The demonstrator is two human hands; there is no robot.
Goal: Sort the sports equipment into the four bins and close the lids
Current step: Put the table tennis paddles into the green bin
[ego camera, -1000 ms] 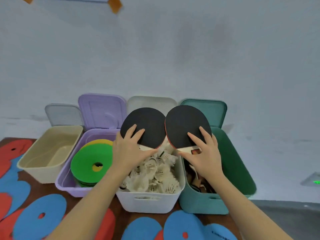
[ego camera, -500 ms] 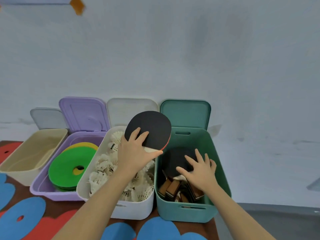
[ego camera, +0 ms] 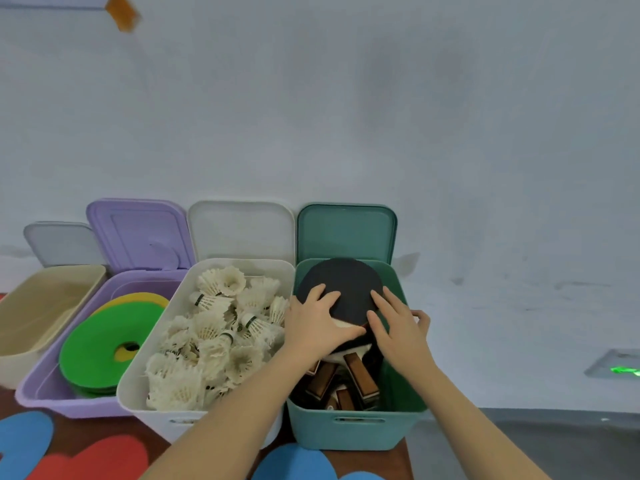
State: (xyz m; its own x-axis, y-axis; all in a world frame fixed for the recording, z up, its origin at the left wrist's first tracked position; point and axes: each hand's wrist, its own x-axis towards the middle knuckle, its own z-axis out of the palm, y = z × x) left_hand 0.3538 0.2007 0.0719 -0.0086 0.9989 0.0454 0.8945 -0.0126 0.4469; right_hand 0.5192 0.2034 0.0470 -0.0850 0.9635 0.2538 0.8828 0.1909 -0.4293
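Four open bins stand in a row. The green bin (ego camera: 353, 433) on the right holds several table tennis paddles (ego camera: 360, 375), handles toward me. My left hand (ego camera: 313, 323) grips a black-faced paddle (ego camera: 346, 282) at its neck, low over that bin. My right hand (ego camera: 398, 330) lies with straight fingers on the paddle's face, thumb out toward the bin's right rim. The white bin (ego camera: 156, 408) is full of shuttlecocks (ego camera: 214, 334). The purple bin (ego camera: 41, 400) holds green and yellow discs (ego camera: 97, 344). The beige bin (ego camera: 20, 362) looks empty.
All four lids lean upright against the wall: grey (ego camera: 59, 242), purple (ego camera: 138, 233), white (ego camera: 242, 230), green (ego camera: 346, 230). Blue discs (ego camera: 24, 441) and red discs (ego camera: 100, 459) lie on the brown table in front. The table's right edge runs beside the green bin.
My left hand has carried its paddle right and down from above the white bin into the green bin. My right hand, which had laid its paddle inside, now rests on this one.
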